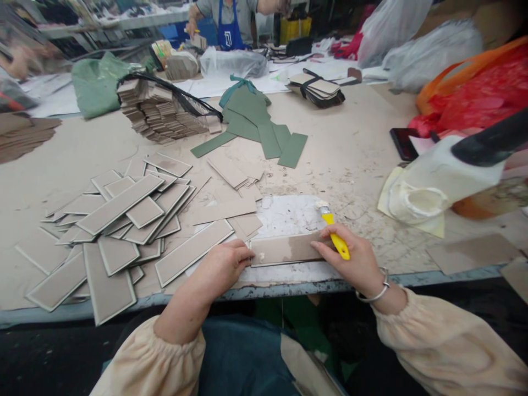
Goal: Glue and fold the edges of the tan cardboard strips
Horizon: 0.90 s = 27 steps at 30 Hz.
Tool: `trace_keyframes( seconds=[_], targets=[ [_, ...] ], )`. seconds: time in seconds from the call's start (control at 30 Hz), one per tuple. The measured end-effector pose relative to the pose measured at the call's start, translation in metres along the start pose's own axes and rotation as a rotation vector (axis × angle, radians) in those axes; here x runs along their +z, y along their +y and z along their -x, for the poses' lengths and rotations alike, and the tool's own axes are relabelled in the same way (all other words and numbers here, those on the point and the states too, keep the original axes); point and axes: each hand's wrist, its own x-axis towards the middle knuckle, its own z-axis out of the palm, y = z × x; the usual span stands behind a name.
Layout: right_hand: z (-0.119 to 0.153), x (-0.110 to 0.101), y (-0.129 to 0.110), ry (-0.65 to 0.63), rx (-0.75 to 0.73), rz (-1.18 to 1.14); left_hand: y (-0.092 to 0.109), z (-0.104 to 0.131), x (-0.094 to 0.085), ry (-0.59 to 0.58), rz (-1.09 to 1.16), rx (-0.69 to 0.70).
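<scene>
A taupe strip (284, 248) lies flat near the table's front edge, its surface darker and wet-looking toward the right. My left hand (225, 268) has its fingers closed on the strip's left end. In my right hand (355, 263) is a brush with a yellow handle (339, 245), its whitish bristles pointing up and away; the thumb and a fingertip also touch the strip's right end. Under the strip is a white stained sheet (289, 212). Left of it sit a loose pale-edged panel (193, 250) and a heap of similar panels (119, 209).
Green pieces (249, 121) and a bound stack of taupe pieces (159, 110) lie farther back. A white glue-smeared plastic container (445, 181) stands at right, near a phone (404, 143) and red bags (487, 93). A co-worker in a blue apron (229, 25) stands across the table.
</scene>
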Motion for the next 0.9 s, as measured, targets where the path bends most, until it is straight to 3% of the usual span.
trace_keyframes(
  seconds=[0.37, 0.9],
  targets=[
    [-0.003, -0.011, 0.003, 0.014, 0.02, -0.001, 0.0, 0.001, 0.001, -0.036, -0.046, 0.003],
    [-0.003, -0.006, 0.007, 0.015, -0.054, 0.087, 0.003, -0.001, -0.002, -0.083, -0.041, -0.009]
  ],
)
